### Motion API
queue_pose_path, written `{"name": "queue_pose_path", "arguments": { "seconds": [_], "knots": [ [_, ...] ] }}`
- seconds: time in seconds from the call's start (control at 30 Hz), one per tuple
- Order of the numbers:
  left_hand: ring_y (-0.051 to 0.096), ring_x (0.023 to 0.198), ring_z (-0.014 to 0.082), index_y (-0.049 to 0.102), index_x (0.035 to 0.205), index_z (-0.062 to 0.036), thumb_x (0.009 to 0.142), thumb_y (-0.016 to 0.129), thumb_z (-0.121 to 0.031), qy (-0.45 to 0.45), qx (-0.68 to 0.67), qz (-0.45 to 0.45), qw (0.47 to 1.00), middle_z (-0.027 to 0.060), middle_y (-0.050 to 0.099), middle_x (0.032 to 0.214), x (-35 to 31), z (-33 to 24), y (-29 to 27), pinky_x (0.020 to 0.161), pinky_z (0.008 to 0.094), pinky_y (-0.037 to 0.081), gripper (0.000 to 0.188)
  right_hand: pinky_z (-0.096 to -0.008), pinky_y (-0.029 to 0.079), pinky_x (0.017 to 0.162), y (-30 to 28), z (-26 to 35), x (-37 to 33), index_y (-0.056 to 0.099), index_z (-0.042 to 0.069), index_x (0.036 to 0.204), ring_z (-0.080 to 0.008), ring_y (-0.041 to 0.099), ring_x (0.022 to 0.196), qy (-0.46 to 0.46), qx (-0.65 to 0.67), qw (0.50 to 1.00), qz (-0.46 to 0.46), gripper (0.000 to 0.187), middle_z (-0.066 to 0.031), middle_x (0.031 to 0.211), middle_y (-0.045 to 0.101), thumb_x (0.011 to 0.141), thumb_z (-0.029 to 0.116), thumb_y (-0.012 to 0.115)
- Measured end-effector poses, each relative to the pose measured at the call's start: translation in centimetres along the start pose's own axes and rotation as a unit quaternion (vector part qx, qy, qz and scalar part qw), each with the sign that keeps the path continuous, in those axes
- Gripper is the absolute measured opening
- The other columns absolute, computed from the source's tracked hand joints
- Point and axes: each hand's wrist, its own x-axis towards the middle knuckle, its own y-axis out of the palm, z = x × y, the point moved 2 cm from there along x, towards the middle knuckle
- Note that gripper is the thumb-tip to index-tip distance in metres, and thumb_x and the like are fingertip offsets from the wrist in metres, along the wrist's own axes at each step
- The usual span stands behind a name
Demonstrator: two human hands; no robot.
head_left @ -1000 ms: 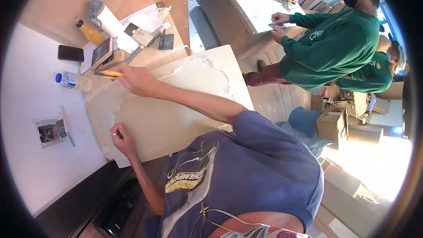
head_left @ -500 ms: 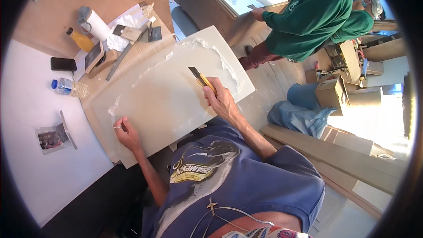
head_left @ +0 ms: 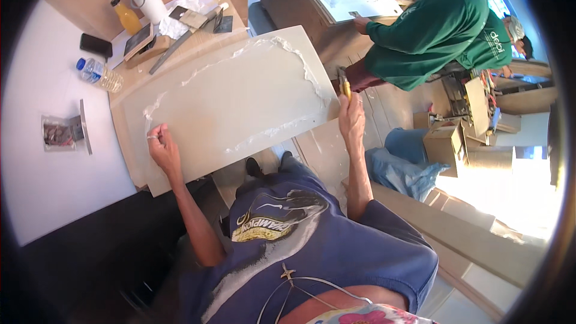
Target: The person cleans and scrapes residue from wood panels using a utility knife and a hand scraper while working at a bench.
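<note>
My right hand (head_left: 352,121) is closed around a yellow utility knife (head_left: 345,87), held upright just past the right end of a pale flat panel (head_left: 234,93). Uneven ridges of white paste run near the panel's edges. Over its near left part, my left hand (head_left: 163,150) is closed, thumb and fingers pressed together. Whether it pinches anything small is too hard to see. The panel lies on a wooden worktop (head_left: 125,138), and its near edge faces my body.
Beyond the panel are a white flask (head_left: 150,3), a yellow-orange bottle (head_left: 126,18), sanding blocks (head_left: 147,51) and a water bottle (head_left: 101,77). A phone (head_left: 96,45) lies by the wall. A co-worker in green (head_left: 429,36) stands at another bench; blue bags (head_left: 399,168) lie right.
My right hand has carried the knife from above the panel to beyond its right end. My left hand has moved slightly up and left. The co-worker has shifted posture.
</note>
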Motion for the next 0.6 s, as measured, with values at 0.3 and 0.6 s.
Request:
{"name": "queue_pose_path", "arguments": {
  "seconds": [0.3, 0.6],
  "knots": [
    [0.063, 0.085, 0.0154, 0.072, 0.109, 0.0006, 0.1, 0.067, -0.023, -0.01, 0.078, 0.0, 0.997, 0.0076, 0.07, 0.094, 0.5, 0.2, 0.7, 0.078, 0.0322, 0.051, 0.026, -0.0339, 0.046, 0.054, 0.9, -5.5, 1.4, 0.055, 0.0, 0.1, -0.0146, 0.059, 0.062, 0.093, 0.216, 0.961, 0.149, 0.037, -0.012, 0.076, 0.064, 0.109, 0.036, 0.049],
    [0.069, 0.098, 0.0201, 0.071, 0.116, -0.0046, 0.101, 0.066, -0.018, 0.067, -0.022, 0.159, 0.985, 0.0124, 0.07, 0.109, 2.6, -7.1, 9.2, 0.087, 0.0328, 0.055, 0.021, -0.0365, 0.054, 0.065, 1.9, -5.5, 2.5, 0.057, -0.002, 0.106, -0.0214, 0.066, 0.072, 0.128, 0.253, 0.94, 0.191, 0.036, -0.0172, 0.092, 0.072, 0.108, 0.033, 0.051]
  ]
}}
